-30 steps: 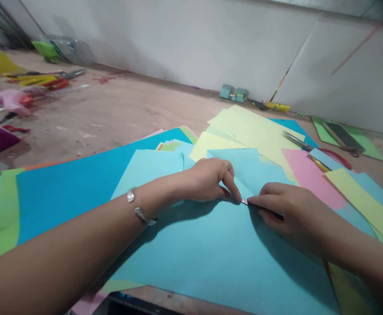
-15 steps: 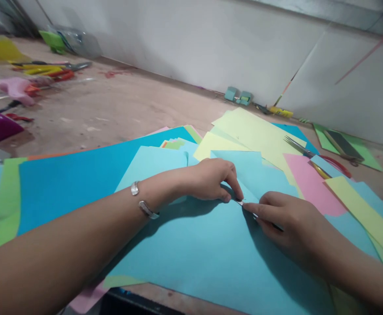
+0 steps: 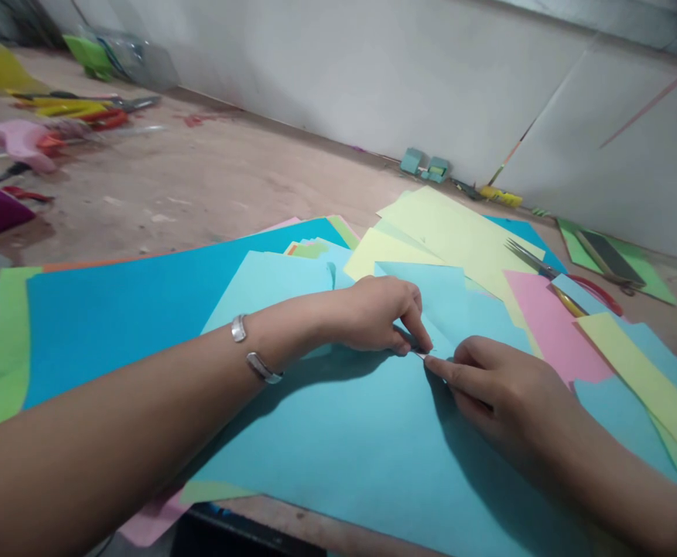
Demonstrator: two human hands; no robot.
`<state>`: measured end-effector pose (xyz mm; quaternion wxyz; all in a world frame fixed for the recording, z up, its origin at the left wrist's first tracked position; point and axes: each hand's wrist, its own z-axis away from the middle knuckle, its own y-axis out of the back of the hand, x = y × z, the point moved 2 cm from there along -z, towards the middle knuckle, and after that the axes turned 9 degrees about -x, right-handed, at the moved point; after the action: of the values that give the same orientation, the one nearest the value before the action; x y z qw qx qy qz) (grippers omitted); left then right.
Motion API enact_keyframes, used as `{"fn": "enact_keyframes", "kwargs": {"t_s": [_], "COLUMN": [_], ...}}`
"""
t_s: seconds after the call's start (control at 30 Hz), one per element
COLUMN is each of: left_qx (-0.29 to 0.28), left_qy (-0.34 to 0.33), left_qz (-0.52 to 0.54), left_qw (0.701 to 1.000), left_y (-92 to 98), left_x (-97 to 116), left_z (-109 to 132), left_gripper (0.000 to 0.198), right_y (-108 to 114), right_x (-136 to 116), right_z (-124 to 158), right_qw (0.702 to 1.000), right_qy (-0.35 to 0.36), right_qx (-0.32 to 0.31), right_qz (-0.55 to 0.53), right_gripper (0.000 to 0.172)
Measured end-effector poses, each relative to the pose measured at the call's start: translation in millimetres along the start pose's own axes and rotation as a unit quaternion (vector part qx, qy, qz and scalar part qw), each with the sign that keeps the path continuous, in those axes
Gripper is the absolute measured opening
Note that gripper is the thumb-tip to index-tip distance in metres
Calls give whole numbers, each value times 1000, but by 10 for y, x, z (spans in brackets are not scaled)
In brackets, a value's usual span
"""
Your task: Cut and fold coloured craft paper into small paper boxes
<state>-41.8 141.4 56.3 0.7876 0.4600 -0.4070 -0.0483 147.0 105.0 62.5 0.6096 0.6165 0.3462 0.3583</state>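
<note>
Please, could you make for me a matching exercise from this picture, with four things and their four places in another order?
Things:
1. large light-blue paper sheet
2. silver metal open bracelet
3. pointed metal scissors with a red handle
4. pair of small teal blocks

Places:
A. at the foot of the whitish wall
B. with blades over pale yellow paper
C. beneath the left hand and the right hand
D. worn on the left arm

Right pairs: 1-C, 2-D, 3-B, 4-A.

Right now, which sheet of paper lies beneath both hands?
The large light-blue sheet in front, beneath the left hand and right hand; the big darker blue sheet lies leftward, the pink one by the scissors rightward.
</note>
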Motion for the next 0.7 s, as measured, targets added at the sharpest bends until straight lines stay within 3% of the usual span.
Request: {"fn": "enact_keyframes", "kwargs": {"t_s": [0.7], "left_qx": [-38], "left_qy": [-21], "left_qz": [-34], "left_qw": [998], "left_y": [47], "left_x": [27], "left_z": [62], "left_gripper": [37], "right_y": [-5], "right_x": [44], "right_z": [13], "right_qw": [1000], "right_qy": [6], "right_qx": [-15], "right_qz": [-2], "right_gripper": [33]}}
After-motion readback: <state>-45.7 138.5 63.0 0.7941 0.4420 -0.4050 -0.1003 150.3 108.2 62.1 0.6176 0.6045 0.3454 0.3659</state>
